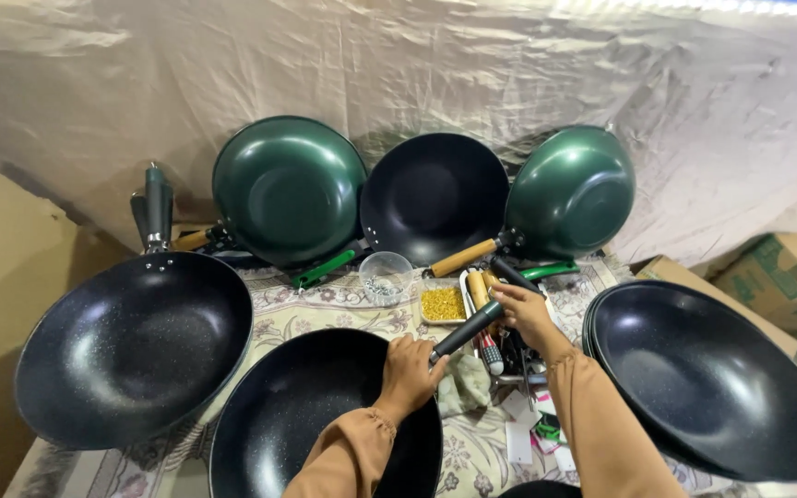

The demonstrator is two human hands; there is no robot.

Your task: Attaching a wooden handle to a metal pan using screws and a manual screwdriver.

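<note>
A black wok (297,415) lies in front of me on a patterned cloth. My left hand (408,373) grips its rim at the right side, where the handle joins. My right hand (523,309) holds the far end of the wok's dark handle (468,329), which slants up to the right. Both sleeves are tan. A small tray of yellow screws or plugs (443,302) and a clear cup of metal bits (386,277) sit just beyond the hands.
A large black wok (131,346) rests at left, a stack of black woks (712,378) at right. Two green woks (288,189) (569,192) and a black one (434,198) lean against the draped sheet behind. Wooden handles, a screwdriver (489,350) and cardboard boxes (777,277) lie nearby.
</note>
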